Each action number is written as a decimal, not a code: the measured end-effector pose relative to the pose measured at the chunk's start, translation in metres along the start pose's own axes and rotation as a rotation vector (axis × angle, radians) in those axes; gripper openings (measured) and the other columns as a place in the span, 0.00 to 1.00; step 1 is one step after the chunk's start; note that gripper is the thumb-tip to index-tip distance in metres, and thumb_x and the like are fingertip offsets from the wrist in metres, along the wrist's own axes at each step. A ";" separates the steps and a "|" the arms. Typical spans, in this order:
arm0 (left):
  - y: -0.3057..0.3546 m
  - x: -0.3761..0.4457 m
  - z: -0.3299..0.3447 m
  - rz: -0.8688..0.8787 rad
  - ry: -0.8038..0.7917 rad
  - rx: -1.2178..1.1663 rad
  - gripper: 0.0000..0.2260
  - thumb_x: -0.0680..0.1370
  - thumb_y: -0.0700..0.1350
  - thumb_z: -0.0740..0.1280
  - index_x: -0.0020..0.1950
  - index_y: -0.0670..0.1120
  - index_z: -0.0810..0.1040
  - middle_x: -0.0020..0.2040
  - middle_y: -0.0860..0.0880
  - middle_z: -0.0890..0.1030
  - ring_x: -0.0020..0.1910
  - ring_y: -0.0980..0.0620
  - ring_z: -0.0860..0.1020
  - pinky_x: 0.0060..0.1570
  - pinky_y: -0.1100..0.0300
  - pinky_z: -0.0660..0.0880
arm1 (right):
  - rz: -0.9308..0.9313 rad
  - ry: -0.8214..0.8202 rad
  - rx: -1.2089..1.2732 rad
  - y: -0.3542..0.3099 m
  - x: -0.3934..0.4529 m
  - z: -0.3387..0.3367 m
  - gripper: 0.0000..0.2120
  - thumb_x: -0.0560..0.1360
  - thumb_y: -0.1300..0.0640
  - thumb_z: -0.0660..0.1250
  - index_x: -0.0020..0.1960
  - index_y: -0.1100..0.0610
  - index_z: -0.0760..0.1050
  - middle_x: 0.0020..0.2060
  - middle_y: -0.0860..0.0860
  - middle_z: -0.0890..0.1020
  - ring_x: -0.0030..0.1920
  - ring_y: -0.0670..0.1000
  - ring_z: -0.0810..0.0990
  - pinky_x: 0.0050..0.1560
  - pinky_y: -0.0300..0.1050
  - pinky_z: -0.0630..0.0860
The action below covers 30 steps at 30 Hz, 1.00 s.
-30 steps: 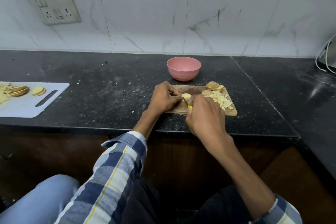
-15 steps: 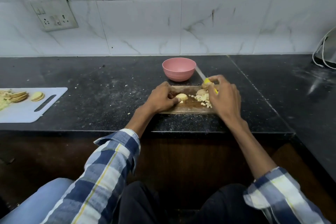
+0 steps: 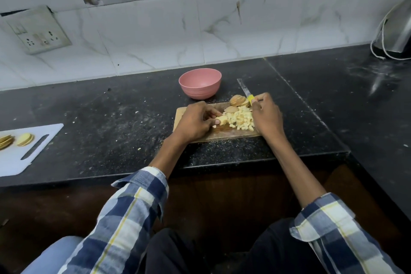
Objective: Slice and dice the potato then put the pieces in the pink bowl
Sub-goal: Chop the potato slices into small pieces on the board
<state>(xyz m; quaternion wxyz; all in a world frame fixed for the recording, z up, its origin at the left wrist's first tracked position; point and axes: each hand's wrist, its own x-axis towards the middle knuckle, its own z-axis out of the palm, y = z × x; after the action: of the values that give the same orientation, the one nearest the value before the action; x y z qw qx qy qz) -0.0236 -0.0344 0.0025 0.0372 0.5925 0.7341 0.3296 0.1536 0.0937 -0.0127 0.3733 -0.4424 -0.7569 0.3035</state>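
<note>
The left hand (image 3: 195,121) is pinching a small potato chunk (image 3: 223,119) at the near-left edge of the diced pile (image 3: 241,119), fingertips curled in, likely steadying it for the next cut. The right hand (image 3: 265,115) is gripping the knife (image 3: 246,92) by its yellow handle, blade pointing away toward the back of the counter (image 3: 100,118) and lying clear of the food; the hand's edge is sitting against the pile's right side, probably herding the dice together. Everything potato is sitting on the wooden cutting board (image 3: 222,134): dice in the middle, uncut round slices (image 3: 236,101) stacked at the far edge, kept apart from finished pieces. The pink bowl (image 3: 200,83) is standing just behind the board, looks empty, near for an easy transfer. A white board (image 3: 26,153) with more slices is lying well apart at left. Judgement: dicing partly done, slices remaining, transfer not yet started.
</note>
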 end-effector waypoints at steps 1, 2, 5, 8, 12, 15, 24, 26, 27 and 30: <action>0.000 0.000 0.000 -0.006 0.001 -0.004 0.10 0.75 0.41 0.78 0.56 0.46 0.87 0.47 0.50 0.82 0.41 0.63 0.77 0.42 0.74 0.69 | -0.007 0.000 -0.004 0.000 0.000 0.000 0.06 0.85 0.53 0.60 0.57 0.54 0.73 0.50 0.52 0.84 0.51 0.57 0.82 0.53 0.57 0.77; 0.000 0.000 0.001 -0.014 0.004 -0.015 0.10 0.75 0.41 0.78 0.56 0.46 0.88 0.46 0.51 0.82 0.41 0.62 0.77 0.41 0.74 0.69 | -0.013 0.000 -0.009 0.000 0.000 0.000 0.06 0.85 0.53 0.60 0.57 0.54 0.73 0.49 0.51 0.84 0.50 0.57 0.82 0.53 0.56 0.77; 0.005 -0.001 0.009 -0.044 0.042 -0.094 0.09 0.74 0.40 0.79 0.54 0.46 0.88 0.45 0.52 0.84 0.41 0.60 0.80 0.43 0.70 0.74 | -0.025 -0.001 -0.021 0.000 0.000 0.001 0.07 0.85 0.53 0.60 0.58 0.55 0.73 0.48 0.51 0.83 0.49 0.57 0.82 0.52 0.56 0.77; 0.011 -0.001 0.016 -0.078 0.083 -0.140 0.08 0.74 0.41 0.79 0.52 0.47 0.87 0.44 0.52 0.85 0.41 0.56 0.83 0.43 0.65 0.79 | -0.030 -0.003 -0.016 -0.001 0.000 0.001 0.06 0.85 0.53 0.60 0.57 0.54 0.73 0.48 0.51 0.83 0.49 0.57 0.82 0.51 0.56 0.77; 0.018 0.002 0.016 -0.088 0.108 -0.175 0.05 0.75 0.41 0.78 0.50 0.46 0.88 0.41 0.53 0.86 0.38 0.56 0.84 0.38 0.64 0.80 | -0.027 0.001 -0.017 -0.001 -0.001 0.000 0.06 0.85 0.52 0.60 0.57 0.54 0.73 0.47 0.51 0.83 0.48 0.56 0.81 0.49 0.54 0.76; 0.027 0.006 0.015 -0.103 0.151 -0.218 0.03 0.79 0.41 0.74 0.50 0.47 0.88 0.38 0.54 0.86 0.36 0.56 0.83 0.37 0.59 0.81 | -0.027 0.003 -0.010 -0.001 -0.001 -0.001 0.06 0.85 0.53 0.60 0.57 0.54 0.73 0.46 0.49 0.81 0.48 0.55 0.81 0.47 0.52 0.73; 0.033 0.028 0.032 -0.188 0.189 -0.086 0.12 0.75 0.57 0.76 0.53 0.51 0.88 0.46 0.56 0.86 0.44 0.61 0.82 0.49 0.52 0.82 | -0.023 0.009 -0.005 0.000 0.000 -0.001 0.06 0.85 0.53 0.60 0.58 0.54 0.73 0.51 0.52 0.83 0.51 0.56 0.81 0.51 0.54 0.76; 0.033 0.028 0.034 -0.206 0.196 -0.092 0.13 0.74 0.57 0.77 0.53 0.51 0.87 0.44 0.57 0.86 0.43 0.62 0.82 0.48 0.52 0.83 | -0.020 0.010 -0.007 0.001 0.000 0.000 0.06 0.85 0.53 0.60 0.57 0.53 0.73 0.50 0.52 0.83 0.51 0.56 0.81 0.51 0.55 0.76; 0.033 0.028 0.035 -0.214 0.201 -0.091 0.13 0.74 0.57 0.77 0.53 0.51 0.87 0.43 0.57 0.86 0.42 0.62 0.82 0.48 0.52 0.83 | -0.017 0.010 -0.012 0.001 0.001 0.001 0.06 0.85 0.53 0.60 0.58 0.53 0.73 0.50 0.52 0.83 0.51 0.56 0.81 0.51 0.55 0.76; 0.034 0.029 0.034 -0.224 0.199 -0.076 0.12 0.74 0.56 0.77 0.53 0.51 0.87 0.43 0.58 0.85 0.42 0.63 0.82 0.48 0.53 0.83 | -0.011 0.008 -0.019 0.001 0.001 0.001 0.06 0.85 0.53 0.60 0.58 0.53 0.73 0.51 0.52 0.84 0.51 0.56 0.81 0.50 0.53 0.75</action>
<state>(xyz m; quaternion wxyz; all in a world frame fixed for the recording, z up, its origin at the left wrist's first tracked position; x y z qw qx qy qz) 0.0119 0.0095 0.0033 0.0233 0.4697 0.7825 0.4081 0.1532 0.0951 -0.0136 0.3736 -0.4430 -0.7607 0.2925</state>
